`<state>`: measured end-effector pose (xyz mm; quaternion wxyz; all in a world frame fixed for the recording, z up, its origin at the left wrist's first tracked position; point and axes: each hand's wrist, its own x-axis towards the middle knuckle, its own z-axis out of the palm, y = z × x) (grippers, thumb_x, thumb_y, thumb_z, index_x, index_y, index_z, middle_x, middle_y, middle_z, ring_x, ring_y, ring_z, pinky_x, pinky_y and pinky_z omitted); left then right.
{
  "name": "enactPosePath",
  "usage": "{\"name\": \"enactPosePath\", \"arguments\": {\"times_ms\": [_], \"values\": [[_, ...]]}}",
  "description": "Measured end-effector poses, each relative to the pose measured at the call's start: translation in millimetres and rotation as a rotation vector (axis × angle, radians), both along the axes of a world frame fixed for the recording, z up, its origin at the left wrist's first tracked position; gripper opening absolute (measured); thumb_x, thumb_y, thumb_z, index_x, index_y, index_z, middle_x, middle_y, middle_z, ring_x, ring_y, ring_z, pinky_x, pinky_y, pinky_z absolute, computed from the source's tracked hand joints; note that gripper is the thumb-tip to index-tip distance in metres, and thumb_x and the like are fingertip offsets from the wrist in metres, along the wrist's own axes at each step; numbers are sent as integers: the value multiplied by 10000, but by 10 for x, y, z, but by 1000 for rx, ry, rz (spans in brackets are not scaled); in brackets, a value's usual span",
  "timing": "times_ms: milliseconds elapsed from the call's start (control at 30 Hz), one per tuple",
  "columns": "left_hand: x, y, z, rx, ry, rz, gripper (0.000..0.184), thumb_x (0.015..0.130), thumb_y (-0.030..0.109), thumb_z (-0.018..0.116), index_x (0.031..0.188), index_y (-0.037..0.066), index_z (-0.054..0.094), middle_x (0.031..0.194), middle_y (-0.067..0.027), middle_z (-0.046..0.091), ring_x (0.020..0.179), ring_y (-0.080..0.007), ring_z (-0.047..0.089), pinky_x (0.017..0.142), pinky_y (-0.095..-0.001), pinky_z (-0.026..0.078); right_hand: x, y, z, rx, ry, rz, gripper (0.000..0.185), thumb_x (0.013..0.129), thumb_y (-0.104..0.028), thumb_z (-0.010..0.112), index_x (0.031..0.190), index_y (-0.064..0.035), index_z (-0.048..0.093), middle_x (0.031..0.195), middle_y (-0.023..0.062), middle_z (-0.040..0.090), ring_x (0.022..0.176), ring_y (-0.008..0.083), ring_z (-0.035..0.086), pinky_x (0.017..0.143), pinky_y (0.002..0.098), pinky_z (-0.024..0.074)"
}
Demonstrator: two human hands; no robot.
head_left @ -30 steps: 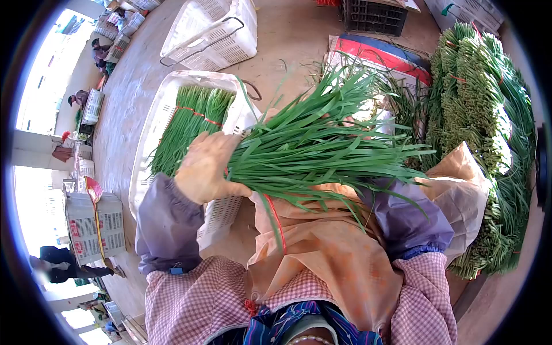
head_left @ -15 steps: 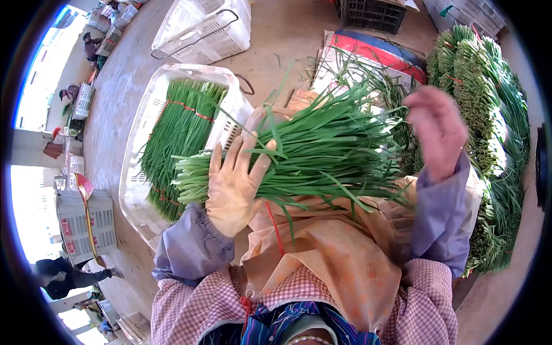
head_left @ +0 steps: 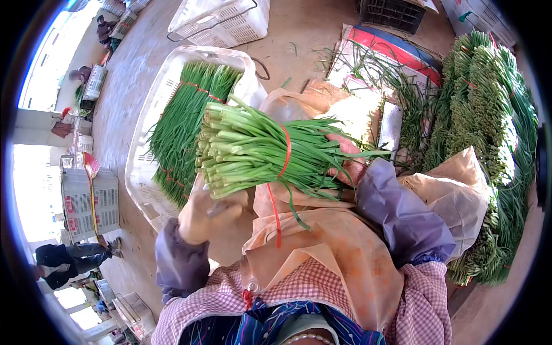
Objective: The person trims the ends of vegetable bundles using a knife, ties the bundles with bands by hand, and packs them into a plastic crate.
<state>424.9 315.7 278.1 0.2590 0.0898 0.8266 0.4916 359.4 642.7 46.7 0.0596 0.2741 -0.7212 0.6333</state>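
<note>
A bundle of green leafy stalks (head_left: pixel 247 146) lies crosswise above my lap, its pale cut ends toward the left. A red band (head_left: pixel 286 150) circles it near the middle. My right hand (head_left: pixel 348 160), bare, is wrapped round its leafy end. My left hand (head_left: pixel 202 210), in a pale glove, is curled closed just below the cut ends; it is blurred, and what it holds cannot be made out. Behind it a white crate (head_left: pixel 142 167) contains banded green bundles (head_left: pixel 190 118). A loose red strip (head_left: pixel 276 221) hangs over the orange apron (head_left: pixel 322 241).
Stacked green bundles (head_left: pixel 480 115) stand at the right. Loose leaves (head_left: pixel 414 123) lie around a metal piece (head_left: pixel 391 127) on a red and white sheet (head_left: pixel 397 52). Another white crate (head_left: pixel 230 26) and a black crate (head_left: pixel 391 14) are at the top. People work at the far left.
The bundle has turned so its cut ends point up toward the camera, and its red band shows. My right hand has come down onto the leaves; my left hand has left them and curled.
</note>
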Motion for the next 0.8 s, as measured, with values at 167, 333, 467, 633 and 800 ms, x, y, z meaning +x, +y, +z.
{"name": "enactPosePath", "arguments": {"times_ms": [167, 333, 467, 633, 800], "values": [[-456, 192, -454, 17, 553, -148, 601, 731, 371, 836, 1214, 75, 635, 1226, -95, 634, 1194, -286, 544, 1057, -421, 393, -25, -47, 487, -106, -226, 59, 774, 710, -259, 829, 1353, -27, 465, 1264, 201, 569, 1146, 366, 553, 960, 456, 460], [-714, 970, -701, 768, 384, 106, 857, 686, 451, 873, 1355, 63, 503, 1298, -79, 571, 1193, -248, 535, 1060, -406, 407, 164, -203, 613, -933, -1010, 215, 524, 878, -385, 700, 1248, -66, 510, 1016, 52, 583, 853, 175, 583, 717, 336, 516], [-1041, 1005, -841, 1051, 111, 47, 954, 682, 485, 858, 1411, 47, 428, 1334, -180, 526, 1179, -311, 556, 997, -440, 477, 123, 114, 889, 189, -133, 57, 803, 798, -313, 773, 1416, 12, 376, 1302, 213, 510, 1192, 352, 517, 982, 388, 453], [-1282, 1143, -489, 1136, 147, 108, 1118, 660, 608, 814, 1467, 9, 324, 1379, -183, 483, 1236, -329, 528, 1003, -493, 492, 37, 1032, 1795, 991, -540, 10, 483, 806, -219, 732, 1254, -80, 614, 945, 151, 723, 845, 281, 702, 786, 376, 564], [-1483, 1376, -536, 1217, 45, 60, 1172, 641, 665, 790, 1460, -26, 316, 1382, -189, 485, 1265, -324, 501, 1034, -492, 471, 246, 738, 2432, -146, -245, -360, 68, 874, -6, 626, 922, 12, 672, 761, 75, 662, 662, 152, 617, 608, 283, 500]]}}
